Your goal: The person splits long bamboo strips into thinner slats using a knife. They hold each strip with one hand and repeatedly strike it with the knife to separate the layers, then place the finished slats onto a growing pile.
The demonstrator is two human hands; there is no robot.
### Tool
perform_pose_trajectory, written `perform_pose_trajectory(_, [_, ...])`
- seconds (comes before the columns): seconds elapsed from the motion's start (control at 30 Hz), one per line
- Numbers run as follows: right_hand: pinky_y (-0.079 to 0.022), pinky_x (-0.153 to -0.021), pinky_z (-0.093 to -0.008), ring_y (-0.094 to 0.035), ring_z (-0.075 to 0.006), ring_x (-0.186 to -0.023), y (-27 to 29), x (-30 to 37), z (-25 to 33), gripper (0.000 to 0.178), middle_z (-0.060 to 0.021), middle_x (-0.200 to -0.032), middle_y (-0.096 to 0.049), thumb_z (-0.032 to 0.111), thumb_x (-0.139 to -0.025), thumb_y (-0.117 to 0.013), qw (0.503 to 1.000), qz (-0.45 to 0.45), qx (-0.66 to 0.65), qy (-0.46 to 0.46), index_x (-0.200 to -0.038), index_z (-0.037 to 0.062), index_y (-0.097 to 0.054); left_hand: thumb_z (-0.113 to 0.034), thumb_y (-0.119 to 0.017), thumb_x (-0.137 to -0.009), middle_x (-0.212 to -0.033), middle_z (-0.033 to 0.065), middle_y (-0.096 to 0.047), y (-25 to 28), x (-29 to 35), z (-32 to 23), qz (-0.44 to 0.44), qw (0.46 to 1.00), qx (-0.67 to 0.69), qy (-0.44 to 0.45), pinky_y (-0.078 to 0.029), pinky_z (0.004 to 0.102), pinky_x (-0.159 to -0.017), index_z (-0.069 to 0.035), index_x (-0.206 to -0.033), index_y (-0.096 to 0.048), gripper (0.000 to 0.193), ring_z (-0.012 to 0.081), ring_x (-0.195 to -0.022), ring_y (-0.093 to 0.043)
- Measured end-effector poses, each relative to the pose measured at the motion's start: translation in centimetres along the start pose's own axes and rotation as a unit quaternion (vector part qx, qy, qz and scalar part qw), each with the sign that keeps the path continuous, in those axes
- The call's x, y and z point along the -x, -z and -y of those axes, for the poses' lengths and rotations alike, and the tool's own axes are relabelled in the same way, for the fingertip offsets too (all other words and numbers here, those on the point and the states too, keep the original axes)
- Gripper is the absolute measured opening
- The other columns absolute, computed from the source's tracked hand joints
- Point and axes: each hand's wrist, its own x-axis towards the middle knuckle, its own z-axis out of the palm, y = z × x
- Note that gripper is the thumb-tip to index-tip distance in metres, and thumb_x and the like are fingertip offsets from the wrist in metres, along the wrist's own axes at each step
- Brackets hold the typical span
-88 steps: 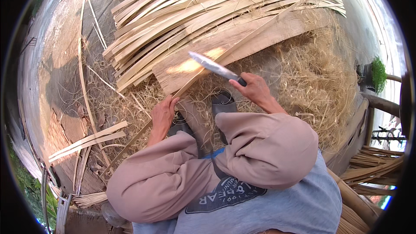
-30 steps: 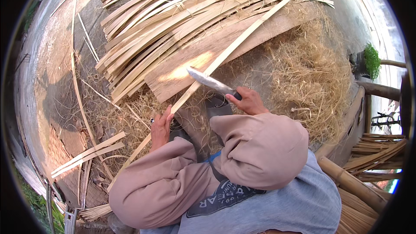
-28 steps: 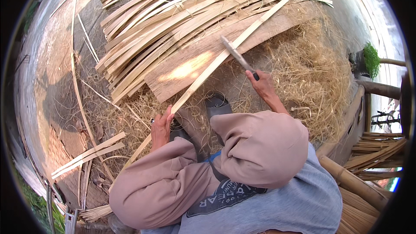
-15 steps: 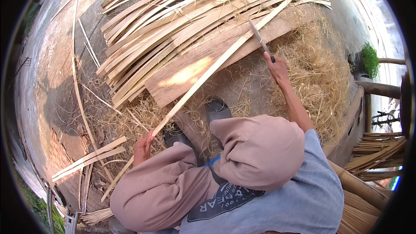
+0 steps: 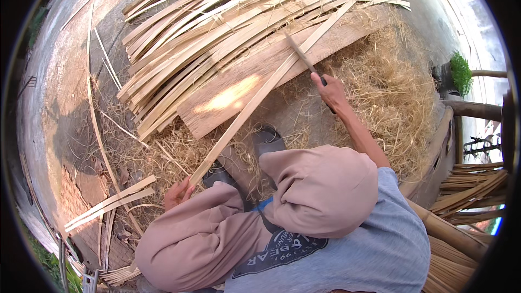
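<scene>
A long pale strip, apparently split bamboo (image 5: 242, 115), runs slantwise from beside my left knee up over a flat wooden board (image 5: 342, 44). My left hand (image 5: 178, 194) is closed around its near end, partly behind the knee. In my right hand (image 5: 330, 93) is a knife (image 5: 302, 55), gripped by its dark handle. Its long narrow blade points up and left, crossing the strip over the board. Whether the edge bites into the strip, I cannot tell.
Many similar strips (image 5: 217, 38) lie in a wide pile beyond the board. Curly shavings (image 5: 388, 103) heap up on the right. Short cut pieces (image 5: 111, 203) lie at the left. A bamboo pole (image 5: 445, 230) and more bundled strips (image 5: 472, 195) stand at the right.
My right hand and the knife have moved left and slightly nearer to me, the blade now crossing the strip at another spot. The strip's near end has shifted slightly toward me.
</scene>
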Motion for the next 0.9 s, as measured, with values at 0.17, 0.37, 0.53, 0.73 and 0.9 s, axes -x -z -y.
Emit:
perform_pose_trajectory(0.17, [-0.049,-0.061,-0.0493,-0.062,-0.0398,-0.062,-2.5,4.0,-0.5,0.065,-0.0220,-0.065,-0.062,0.061,-0.099,-0.061,0.978,0.038,0.083,0.188,-0.073,0.0010,-0.057,-0.014,-0.082,-0.089,-0.073,0.0036,-0.048,-0.4,-0.1,-2.4,-0.009,0.998,-0.059,-0.030,-0.038,0.0295,-0.059,-0.011,-0.131,-0.073,0.043,0.0120,-0.065,-0.048])
perform_pose_trajectory(0.37, [-0.049,-0.059,-0.0480,-0.064,-0.0386,-0.061,-2.1,2.8,0.3,0.067,-0.0222,-0.063,-0.062,0.062,-0.100,-0.057,0.992,0.014,0.078,0.094,-0.073,0.0006,-0.059,-0.006,-0.081,-0.089,-0.077,0.0031,-0.050,-1.4,-0.7,-1.4,0.001,0.997,0.065,0.041,-0.039,0.0266,-0.060,-0.006,-0.130,-0.072,0.042,0.0100,-0.068,-0.050])
perform_pose_trajectory(0.53, [-0.051,-0.060,-0.0470,-0.063,-0.0358,-0.059,-1.0,2.0,1.0,0.066,-0.0194,-0.062,-0.061,0.061,-0.100,-0.058,0.994,0.005,0.059,0.094,-0.073,0.0011,-0.058,-0.005,-0.081,-0.090,-0.081,0.0037,-0.054,-2.1,-0.6,-2.9,0.010,0.992,0.110,0.065,-0.042,0.0246,-0.062,-0.004,-0.129,-0.073,0.040,0.0091,-0.071,-0.053])
perform_pose_trajectory(0.73, [-0.045,-0.056,-0.0465,-0.060,-0.0314,-0.056,0.9,-2.3,-4.6,0.069,-0.0165,-0.059,-0.058,0.062,-0.099,-0.058,0.993,-0.116,-0.001,-0.029,-0.072,-0.0005,-0.059,-0.007,-0.079,-0.091,-0.080,0.0029,-0.055,0.3,0.1,-1.5,0.038,0.996,0.055,0.056,-0.042,0.0263,-0.061,-0.004,-0.130,-0.072,0.039,0.0096,-0.071,-0.053])
perform_pose_trajectory(0.9, [-0.046,-0.057,-0.0451,-0.061,-0.0316,-0.057,0.8,0.1,0.9,0.068,-0.0174,-0.059,-0.059,0.062,-0.098,-0.060,0.999,0.007,-0.039,-0.030,-0.073,-0.0011,-0.063,-0.015,-0.078,-0.093,-0.078,0.0042,-0.059,-0.1,0.9,-1.6,-0.023,1.000,0.020,-0.009,-0.042,0.0272,-0.061,-0.005,-0.122,-0.075,0.031,0.0104,-0.068,-0.054])
